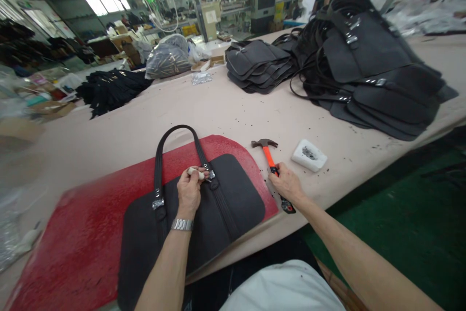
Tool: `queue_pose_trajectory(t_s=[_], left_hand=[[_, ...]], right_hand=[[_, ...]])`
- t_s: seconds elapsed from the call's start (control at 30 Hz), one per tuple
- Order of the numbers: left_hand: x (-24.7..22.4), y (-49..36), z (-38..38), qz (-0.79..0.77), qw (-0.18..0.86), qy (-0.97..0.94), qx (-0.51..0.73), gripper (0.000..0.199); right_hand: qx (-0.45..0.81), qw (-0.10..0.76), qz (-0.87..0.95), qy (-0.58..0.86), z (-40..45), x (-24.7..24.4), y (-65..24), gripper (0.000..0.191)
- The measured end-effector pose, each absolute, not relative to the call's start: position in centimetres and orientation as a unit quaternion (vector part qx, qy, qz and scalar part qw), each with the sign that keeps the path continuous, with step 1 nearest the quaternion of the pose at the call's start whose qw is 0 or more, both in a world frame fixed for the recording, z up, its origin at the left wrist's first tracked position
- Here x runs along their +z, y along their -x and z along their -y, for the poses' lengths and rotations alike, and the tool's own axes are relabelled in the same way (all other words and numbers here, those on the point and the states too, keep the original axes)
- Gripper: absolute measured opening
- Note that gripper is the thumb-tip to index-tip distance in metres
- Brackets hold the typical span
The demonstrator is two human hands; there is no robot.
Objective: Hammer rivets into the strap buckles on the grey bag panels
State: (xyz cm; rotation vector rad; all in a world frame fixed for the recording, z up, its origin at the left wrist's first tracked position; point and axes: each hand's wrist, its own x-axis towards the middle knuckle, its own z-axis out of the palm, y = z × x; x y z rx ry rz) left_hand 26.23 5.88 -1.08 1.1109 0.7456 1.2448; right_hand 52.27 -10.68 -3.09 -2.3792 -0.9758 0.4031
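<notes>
A black bag panel (233,194) with a looped handle (159,165) lies on a red mat (83,223). Over the panel, near the metal fitting at the handle's right end, my left hand (189,194) pinches a small pale-handled tool (195,173) whose thin tip points toward the fitting. To the right, my right hand (286,182) is closed round the orange and black grip of a claw hammer (268,155), its head lying away from me. A white block (309,155) with dark marks sits just beyond that hand.
Stacked black bag pieces (378,68) fill the table's (204,107) back right, with a smaller stack (258,63) beside them. Dark pieces (112,88) and a plastic-wrapped bundle (169,56) lie at the back left. The table edge runs along the right, above a green floor (364,223).
</notes>
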Motion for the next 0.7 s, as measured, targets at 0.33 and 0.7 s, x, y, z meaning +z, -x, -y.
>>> queue_pose_trajectory(t_s=[0.33, 0.7], left_hand=[[-0.9, -26.3, -4.8, -0.366, 0.492, -0.597, 0.517, 0.031], [-0.6, -26.6, -3.0, -0.338, 0.314, -0.764, 0.451, 0.02]], right_hand=[[0.269, 0.398, 0.306, 0.822, 10.6, -1.6, -52.2, 0.015], [0.263, 0.483, 0.473, 0.688, 10.5, 6.6, -47.0, 0.029]])
